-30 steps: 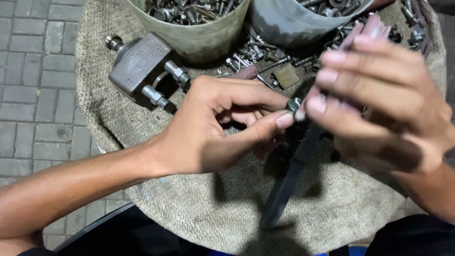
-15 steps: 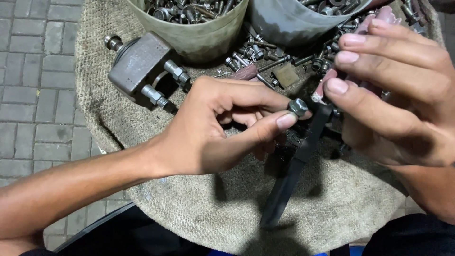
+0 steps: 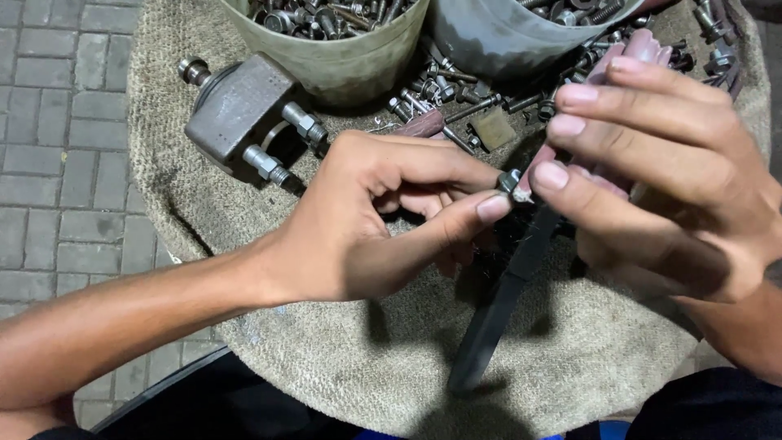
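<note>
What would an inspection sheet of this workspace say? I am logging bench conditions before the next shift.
Surface: burlap sacking spread over a round top, wrinkled and stained.
Job's things: small nut pinched in the left hand; the right hand meets it with a pinkish tool.
Clutter: two buckets full of bolts and nuts; loose bolts strewn between them; grey metal block with threaded fittings; dark strap-like piece under the hands.
Hands: both bare, no gloves.
Cables: nothing seen.
Surroundings: grey paving bricks on the left; dark clothing along the lower edge.
</note>
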